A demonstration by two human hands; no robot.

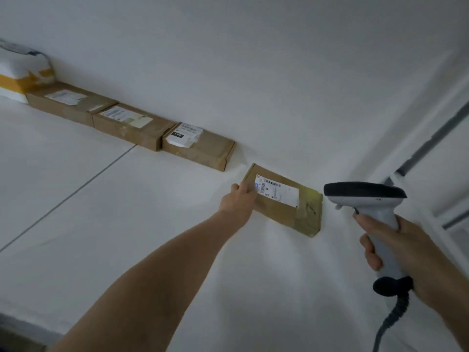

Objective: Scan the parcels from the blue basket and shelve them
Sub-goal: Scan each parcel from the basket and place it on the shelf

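Shelving step, by the look of it. Left hand point(239, 199) grips the left end of a flat cardboard parcel point(275, 215), which lies on the white shelf point(127, 224) against the back wall, just right of a row of three cardboard boxes point(200, 148), with a small gap between them. Its barcode label point(278, 190) faces up. Right hand point(406, 252) is clamped on the barcode scanner point(365, 193), whose head points towards the parcel. Can't tell whether it has been scanned. Blue basket not in view. Next move probably: scan if needed, release, fetch another.

On my feed, a thin dark seam point(76, 191) crosses the white shelf surface point(121, 240) at left. A white wall point(253, 59) rises on the far side; light is dim.
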